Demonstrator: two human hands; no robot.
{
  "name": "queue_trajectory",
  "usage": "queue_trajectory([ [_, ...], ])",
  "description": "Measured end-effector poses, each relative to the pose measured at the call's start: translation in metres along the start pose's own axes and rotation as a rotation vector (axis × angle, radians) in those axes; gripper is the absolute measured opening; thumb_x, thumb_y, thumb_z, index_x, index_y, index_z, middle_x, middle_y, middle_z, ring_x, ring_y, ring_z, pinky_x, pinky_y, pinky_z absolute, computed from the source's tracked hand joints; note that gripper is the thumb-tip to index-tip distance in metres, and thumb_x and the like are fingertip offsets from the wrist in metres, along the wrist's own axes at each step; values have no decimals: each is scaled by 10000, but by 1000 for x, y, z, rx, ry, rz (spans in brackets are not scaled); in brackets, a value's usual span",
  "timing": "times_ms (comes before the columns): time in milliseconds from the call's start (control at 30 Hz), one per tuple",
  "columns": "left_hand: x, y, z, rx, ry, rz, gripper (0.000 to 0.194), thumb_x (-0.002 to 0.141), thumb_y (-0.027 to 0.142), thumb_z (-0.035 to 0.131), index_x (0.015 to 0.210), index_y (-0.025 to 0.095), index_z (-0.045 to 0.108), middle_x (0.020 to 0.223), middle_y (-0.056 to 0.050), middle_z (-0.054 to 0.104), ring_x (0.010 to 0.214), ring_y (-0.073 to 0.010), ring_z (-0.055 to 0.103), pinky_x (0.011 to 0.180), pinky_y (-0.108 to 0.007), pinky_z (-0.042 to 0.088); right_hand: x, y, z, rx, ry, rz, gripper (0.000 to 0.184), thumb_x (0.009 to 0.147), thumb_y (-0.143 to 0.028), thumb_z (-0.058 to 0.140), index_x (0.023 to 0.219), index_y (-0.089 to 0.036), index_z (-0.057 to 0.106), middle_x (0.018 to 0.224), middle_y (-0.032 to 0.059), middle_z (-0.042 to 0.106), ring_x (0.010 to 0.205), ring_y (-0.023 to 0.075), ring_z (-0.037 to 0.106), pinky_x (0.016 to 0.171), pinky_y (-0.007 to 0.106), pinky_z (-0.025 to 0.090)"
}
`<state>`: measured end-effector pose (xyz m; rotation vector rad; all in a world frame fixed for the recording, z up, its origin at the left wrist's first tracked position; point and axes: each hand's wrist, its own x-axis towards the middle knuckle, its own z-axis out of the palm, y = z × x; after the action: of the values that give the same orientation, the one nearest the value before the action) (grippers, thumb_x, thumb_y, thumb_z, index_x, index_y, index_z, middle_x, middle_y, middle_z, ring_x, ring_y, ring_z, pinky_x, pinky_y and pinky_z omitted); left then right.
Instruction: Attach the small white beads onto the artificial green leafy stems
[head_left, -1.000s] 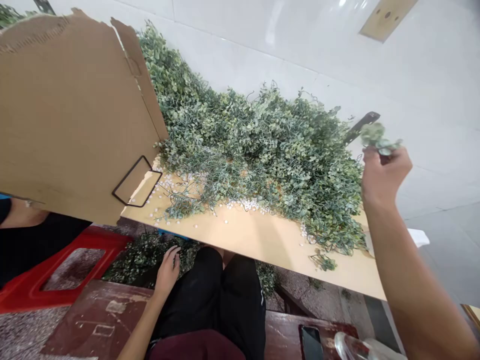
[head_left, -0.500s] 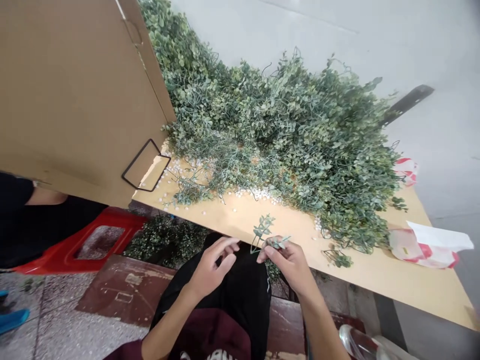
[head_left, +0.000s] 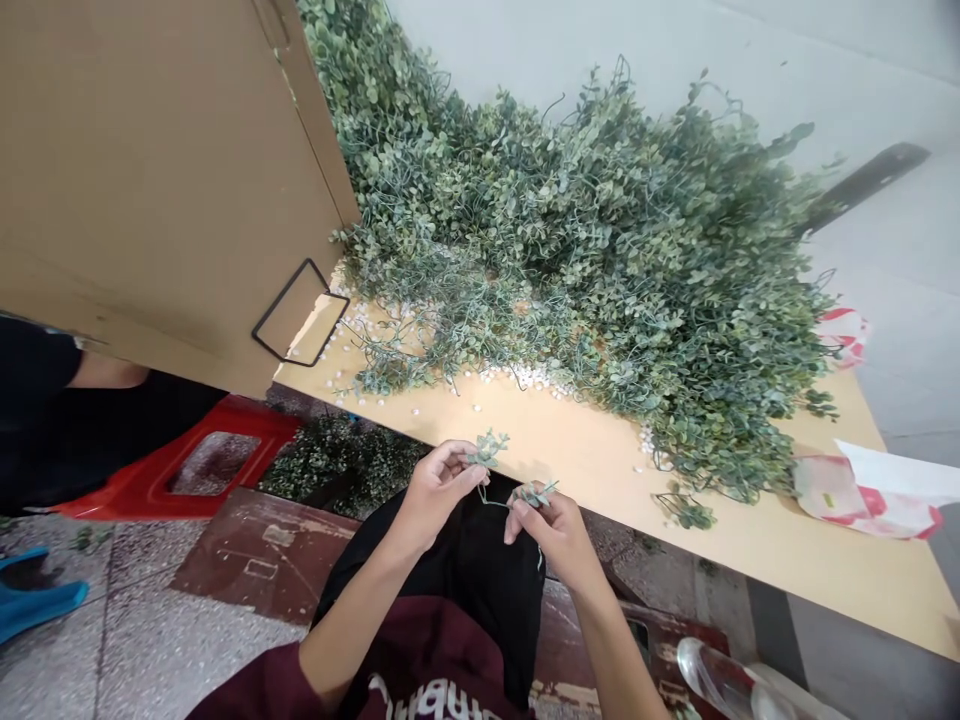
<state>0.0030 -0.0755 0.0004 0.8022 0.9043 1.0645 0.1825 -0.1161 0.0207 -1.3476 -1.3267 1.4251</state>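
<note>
Over my lap, at the table's front edge, my left hand [head_left: 441, 490] pinches one leafy end of a small artificial leaf sprig [head_left: 490, 447]. My right hand [head_left: 546, 520] is closed on the sprig's other leafy end, and a thin green stem runs between the two hands. Just beyond them, a large heap of green artificial foliage [head_left: 600, 240] covers the back of the wooden table [head_left: 480, 425]. Small white round bits [head_left: 525, 376] lie scattered along the heap's front. A loose leafy piece [head_left: 685, 508] rests near the table edge, right of my hands.
A brown panel [head_left: 150, 180] with a black wire frame [head_left: 300, 312] stands at the left. Red-and-white plastic bags [head_left: 862, 490] lie at the right. Below are a red stool [head_left: 255, 440], more foliage [head_left: 352, 465] and a clear container [head_left: 712, 670]. Another person's dark clothing shows far left.
My left hand has moved up and right and taken hold of the sprig's free leafy end. My right hand keeps its grip. The view has shifted slightly.
</note>
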Motion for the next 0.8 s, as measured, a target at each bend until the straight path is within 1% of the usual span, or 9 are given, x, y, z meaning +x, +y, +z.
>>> queue_trajectory([
  [133, 0, 1, -2, -195, -54, 9, 235, 807, 296, 698, 826, 168, 502, 736, -16, 631, 718, -158, 640, 716, -278, 486, 2, 10, 4, 109, 68, 27, 238, 903, -392, 565, 753, -211, 601, 558, -9, 618, 537, 183, 591, 654, 325, 470],
  [200, -1, 1, -4, -209, -45, 9, 248, 820, 311, 683, 823, 176, 475, 749, -15, 631, 729, -167, 653, 727, -291, 493, 4, 11, 3, 102, 92, 28, 227, 906, -388, 565, 773, -208, 606, 563, -7, 625, 542, 185, 595, 649, 324, 469],
  [267, -2, 0, -7, -95, 5, 31, 251, 836, 331, 663, 819, 185, 459, 759, -10, 638, 754, -173, 662, 737, -291, 495, 6, 11, 2, 50, 127, 9, 259, 910, -385, 561, 730, -204, 607, 569, 3, 630, 565, 187, 599, 678, 329, 466],
  [367, -4, 0, -14, 228, 83, 62, 231, 854, 351, 638, 809, 189, 480, 764, -8, 651, 801, -180, 668, 740, -270, 485, 8, 8, -2, -56, 194, -29, 345, 915, -391, 548, 629, -204, 593, 578, 22, 633, 608, 193, 599, 740, 341, 458],
  [433, -6, 1, -18, 381, 89, 59, 220, 868, 365, 617, 806, 188, 503, 775, -17, 665, 827, -189, 675, 744, -268, 480, 8, 7, -3, -105, 232, -32, 360, 912, -403, 543, 616, -207, 597, 591, 29, 636, 628, 201, 601, 749, 347, 457],
  [500, -8, 3, -19, 398, 64, 43, 225, 885, 381, 591, 804, 191, 502, 774, -22, 674, 837, -198, 683, 755, -277, 483, 8, 6, -3, -137, 259, -19, 362, 906, -418, 542, 614, -212, 598, 599, 33, 636, 633, 208, 601, 731, 348, 461],
  [633, -6, 3, -15, 66, -8, 45, 250, 886, 377, 595, 804, 202, 438, 825, -18, 675, 852, -188, 679, 828, -327, 501, 7, 7, 1, -182, 249, 5, 366, 899, -432, 540, 608, -218, 595, 603, 38, 637, 626, 213, 597, 687, 340, 472],
  [700, -5, 1, -11, -126, -22, 61, 277, 869, 366, 626, 803, 204, 411, 860, -22, 665, 863, -184, 670, 851, -356, 506, 8, 8, 4, -204, 208, 9, 362, 901, -426, 537, 608, -219, 590, 602, 36, 637, 624, 212, 598, 669, 329, 476],
  [800, -5, 0, -5, -298, -50, 56, 292, 830, 370, 681, 891, 213, 443, 880, -20, 636, 846, -181, 651, 841, -374, 512, 11, 9, 8, -233, 137, 23, 328, 901, -411, 535, 642, -217, 588, 593, 24, 630, 604, 205, 601, 634, 312, 480],
])
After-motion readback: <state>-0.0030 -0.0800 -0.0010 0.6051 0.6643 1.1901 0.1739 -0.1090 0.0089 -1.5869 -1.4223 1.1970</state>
